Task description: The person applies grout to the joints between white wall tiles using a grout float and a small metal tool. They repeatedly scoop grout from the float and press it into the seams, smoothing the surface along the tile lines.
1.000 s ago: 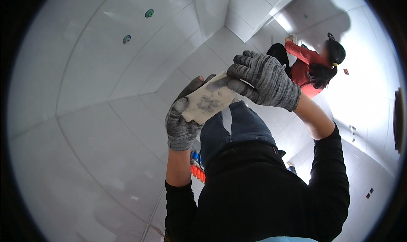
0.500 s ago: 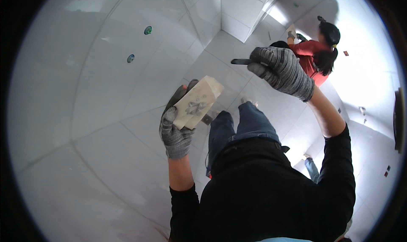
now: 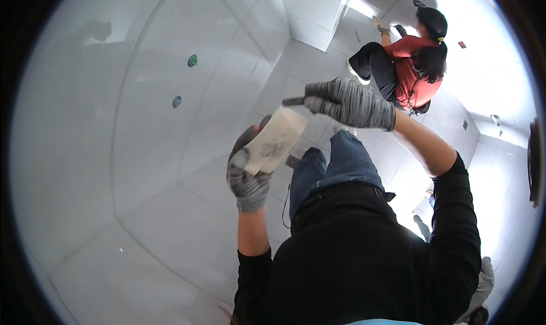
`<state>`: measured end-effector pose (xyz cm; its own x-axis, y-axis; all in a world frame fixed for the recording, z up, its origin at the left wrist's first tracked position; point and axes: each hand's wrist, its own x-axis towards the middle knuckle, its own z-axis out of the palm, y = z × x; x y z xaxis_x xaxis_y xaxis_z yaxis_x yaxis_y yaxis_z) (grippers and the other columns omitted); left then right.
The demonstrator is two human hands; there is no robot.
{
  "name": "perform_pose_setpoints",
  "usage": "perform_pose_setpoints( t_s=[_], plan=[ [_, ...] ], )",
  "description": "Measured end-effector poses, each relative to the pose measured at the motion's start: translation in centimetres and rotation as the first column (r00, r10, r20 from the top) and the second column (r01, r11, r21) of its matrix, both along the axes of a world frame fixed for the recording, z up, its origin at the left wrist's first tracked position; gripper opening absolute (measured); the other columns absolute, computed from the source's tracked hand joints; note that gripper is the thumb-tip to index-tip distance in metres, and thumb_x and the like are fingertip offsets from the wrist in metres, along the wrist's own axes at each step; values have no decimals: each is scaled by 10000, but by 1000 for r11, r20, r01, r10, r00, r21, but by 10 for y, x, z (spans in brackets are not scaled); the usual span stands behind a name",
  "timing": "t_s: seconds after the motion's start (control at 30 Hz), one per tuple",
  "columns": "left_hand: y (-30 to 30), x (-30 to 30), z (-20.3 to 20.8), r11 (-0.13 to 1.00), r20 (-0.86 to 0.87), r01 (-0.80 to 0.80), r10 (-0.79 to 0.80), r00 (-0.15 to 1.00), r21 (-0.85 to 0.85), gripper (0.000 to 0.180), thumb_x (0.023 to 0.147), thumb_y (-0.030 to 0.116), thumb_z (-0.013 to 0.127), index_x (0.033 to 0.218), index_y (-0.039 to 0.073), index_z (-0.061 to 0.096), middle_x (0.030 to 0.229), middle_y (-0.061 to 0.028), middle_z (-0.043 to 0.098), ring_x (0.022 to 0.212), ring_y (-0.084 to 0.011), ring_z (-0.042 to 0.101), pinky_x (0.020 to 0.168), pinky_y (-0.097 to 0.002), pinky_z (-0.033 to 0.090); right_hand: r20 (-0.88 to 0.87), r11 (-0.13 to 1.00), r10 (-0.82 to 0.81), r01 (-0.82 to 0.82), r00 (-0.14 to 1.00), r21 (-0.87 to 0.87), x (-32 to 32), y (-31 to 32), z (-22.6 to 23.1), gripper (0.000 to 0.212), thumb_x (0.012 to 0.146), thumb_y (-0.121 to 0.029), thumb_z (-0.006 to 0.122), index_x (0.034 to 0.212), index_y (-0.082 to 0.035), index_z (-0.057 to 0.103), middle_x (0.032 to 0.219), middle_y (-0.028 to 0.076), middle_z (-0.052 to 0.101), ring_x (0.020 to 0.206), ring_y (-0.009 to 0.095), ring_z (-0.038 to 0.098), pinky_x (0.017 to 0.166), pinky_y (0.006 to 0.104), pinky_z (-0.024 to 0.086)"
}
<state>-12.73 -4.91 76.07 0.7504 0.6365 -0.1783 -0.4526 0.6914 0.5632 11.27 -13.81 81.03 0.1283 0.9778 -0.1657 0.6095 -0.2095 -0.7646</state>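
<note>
My left hand (image 3: 248,182), in a grey knit glove with dark fingers, grips a flat, pale beige board (image 3: 287,126) by its side and lower end. Grey smears mark the middle of the board's face. My gloved right hand (image 3: 352,104) is closed around a short, thin dark tool (image 3: 292,102), whose kind I cannot make out. The tool's exposed end points left, close to the upper end of the board; whether they touch I cannot tell. The rest of the tool is hidden in my fingers.
Large pale tiles cover the wall (image 3: 153,137) at left, where a green round fitting (image 3: 193,60) and a blue one (image 3: 177,101) stick out. A person in a red top (image 3: 418,63) crouches at upper right, holding a similar pale board (image 3: 380,23). Another person's sleeve (image 3: 482,285) shows at lower right.
My right hand has moved left and down, bringing the dark tool beside the board's upper end. My left hand and the board have shifted slightly right. The view has shifted, showing more of the crouching person.
</note>
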Motion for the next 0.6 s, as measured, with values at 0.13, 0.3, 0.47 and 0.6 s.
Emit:
perform_pose_setpoints(
  t_s=[0.13, 0.3, 0.47, 0.6],
  plan=[
    [16, 11, -1, 1000, -50, 2, -3, 999, -19, 564, 832, 244, 570, 1312, -25, 446, 1320, -203, 474, 1228, -325, 462, 1005, -488, 413, -135, 986, -150, 139, 979, -90, 5, -3, 4, 330, 956, -323, 477, 965, -30, 628, 749, 130, 631, 703, 274, 610, 703, 357, 490],
    [12, 39, 1, 988, -127, 78, -95, 987, -134, 620, 824, 290, 587, 1307, -66, 433, 1326, -244, 459, 1220, -352, 475, 1010, -467, 417, 106, 965, -140, 111, 984, 239, 4, -12, -7, 300, 919, -331, 521, 912, -47, 616, 790, 125, 610, 763, 304, 610, 683, 392, 491],
    [8, 82, 7, 986, -127, 104, -120, 985, -130, 591, 855, 290, 560, 1335, -24, 420, 1307, -191, 478, 1227, -313, 456, 1028, -451, 394, 143, 965, -137, 99, 980, 244, 44, -12, -9, 279, 892, -339, 548, 934, -69, 604, 792, 104, 602, 771, 307, 609, 671, 407, 493],
    [5, 124, 19, 996, -203, 58, -69, 977, -61, 592, 847, 298, 597, 1314, -30, 441, 1325, -210, 464, 1224, -324, 465, 1021, -458, 402, 102, 981, -130, 113, 986, 156, 92, -8, -12, 226, 885, -318, 556, 897, -93, 578, 782, 99, 608, 764, 303, 615, 647, 408, 491]
  ],
)
